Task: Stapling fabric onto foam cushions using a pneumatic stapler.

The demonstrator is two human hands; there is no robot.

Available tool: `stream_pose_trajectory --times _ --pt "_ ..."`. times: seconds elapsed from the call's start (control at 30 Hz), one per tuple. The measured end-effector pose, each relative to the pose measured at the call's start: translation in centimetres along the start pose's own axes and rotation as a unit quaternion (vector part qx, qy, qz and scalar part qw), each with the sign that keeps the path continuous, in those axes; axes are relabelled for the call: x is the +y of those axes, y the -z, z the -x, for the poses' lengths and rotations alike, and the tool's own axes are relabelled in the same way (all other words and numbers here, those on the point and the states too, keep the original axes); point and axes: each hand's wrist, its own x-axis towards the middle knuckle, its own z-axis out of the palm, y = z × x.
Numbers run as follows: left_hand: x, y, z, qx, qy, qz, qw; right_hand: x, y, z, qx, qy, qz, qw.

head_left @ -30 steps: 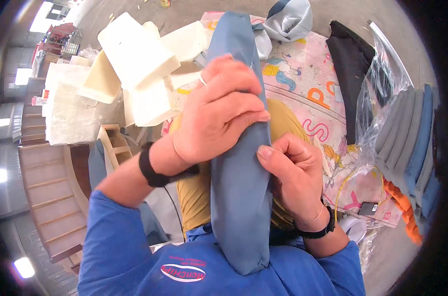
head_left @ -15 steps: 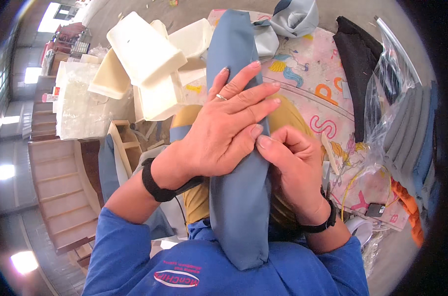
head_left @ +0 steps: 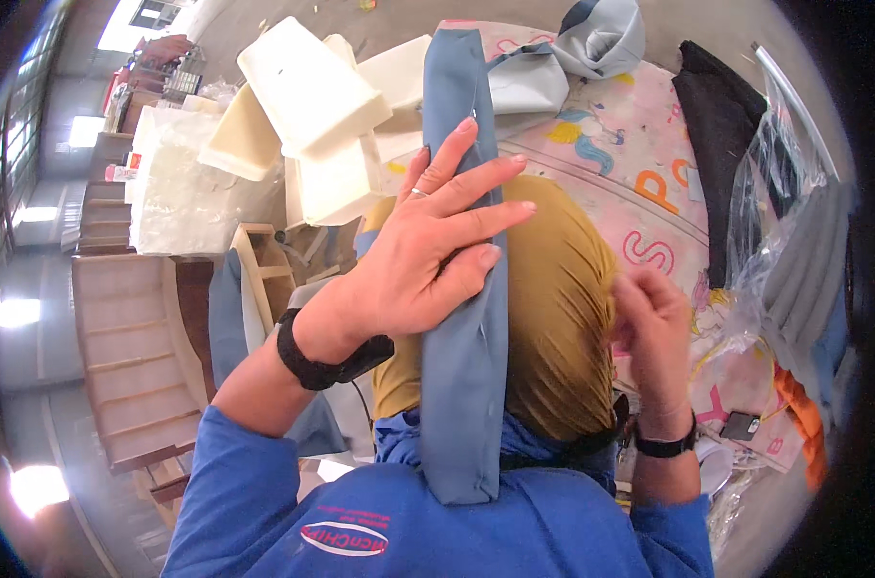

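Lengthwise over my lap lies a long, narrow blue upholstered pad (head_left: 463, 385), its near end against my shirt and its far end beyond my knees. My left hand (head_left: 428, 246) rests flat across it, fingers spread, pressing on the smooth cover. My right hand (head_left: 652, 318) is raised off the pad, to the right of my knee, with its fingers curled together and slightly blurred. Whatever may be between those fingertips is too small to make out. A seam or fold runs along the pad below my left hand.
Cream foam blocks (head_left: 312, 91) are piled at the far left beside a plastic-wrapped stack (head_left: 182, 193). Grey-blue fabric (head_left: 601, 39) lies on a printed mat (head_left: 591, 106). Black cloth (head_left: 707, 144), clear plastic and grey padded pieces (head_left: 808, 260) are on the right. A wooden frame (head_left: 134, 366) stands left.
My right hand has left the pad's edge and moved out to the right. The pad has turned slightly and looks narrower, while my left hand stays spread on it.
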Motion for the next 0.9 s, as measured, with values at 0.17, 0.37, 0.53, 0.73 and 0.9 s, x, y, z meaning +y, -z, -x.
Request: stream_pose_trajectory --times 0.17,0.37,0.53,0.73,0.9 --pt "-0.2 0.1 0.9 -0.003 0.011 -0.008 1.0 16.0 14.8 -0.5 0.157 -0.068 0.22 0.96" --pt "0.6 -0.5 1.4 0.028 0.039 0.022 0.999 34.4 22.6 7.3 0.015 -0.096 0.543 0.834" --pt "-0.7 -0.8 0.9 -0.006 -0.014 -0.016 1.0 35.7 19.1 9.6 0.05 0.058 0.569 0.819" --pt "-0.2 0.8 0.4 -0.01 -0.024 -0.02 0.999 36.9 18.0 12.1 0.219 -0.2 0.466 0.833" --pt "0.0 0.7 0.9 -0.007 -0.014 -0.04 0.999 38.5 16.8 11.7 0.222 -0.213 0.378 0.873"
